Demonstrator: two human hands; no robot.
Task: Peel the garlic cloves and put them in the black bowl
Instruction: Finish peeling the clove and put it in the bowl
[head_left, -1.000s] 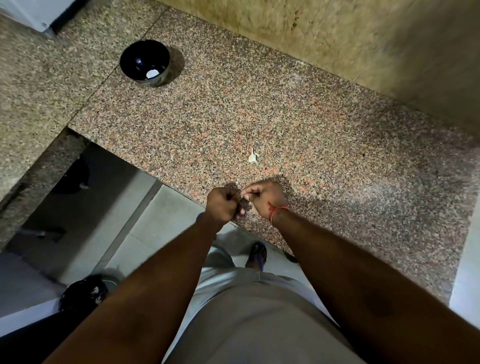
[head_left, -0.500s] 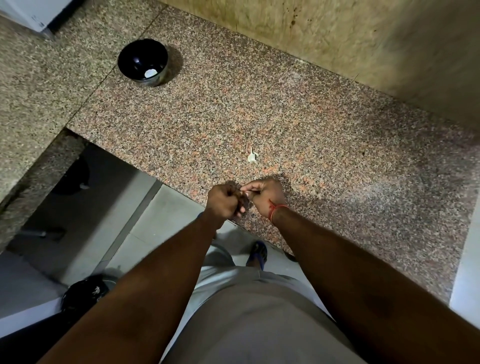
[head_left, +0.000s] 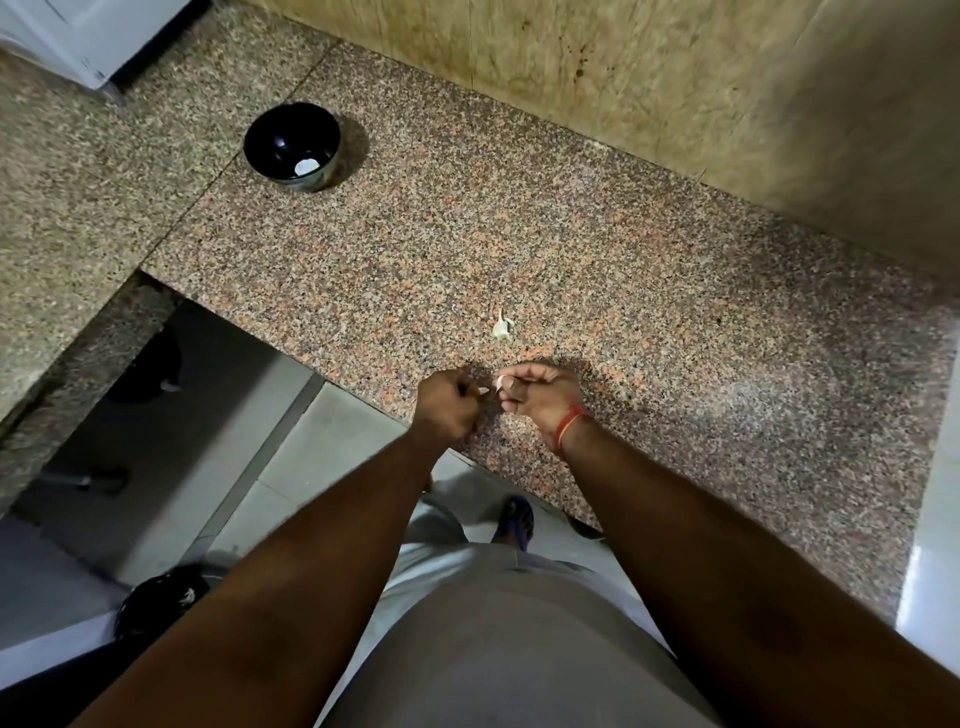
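My right hand (head_left: 540, 397) pinches a garlic clove (head_left: 497, 383) at the near bench (head_left: 675, 338) edge; left hand (head_left: 448, 400), just beside it, pinches a scrap of skin (head_left: 483, 391). Risk: the clove slips and drops off the edge to the floor. Beyond lies a loose peel (head_left: 502, 328); the black bowl (head_left: 270, 136), far left, holds one peeled clove (head_left: 307, 166).
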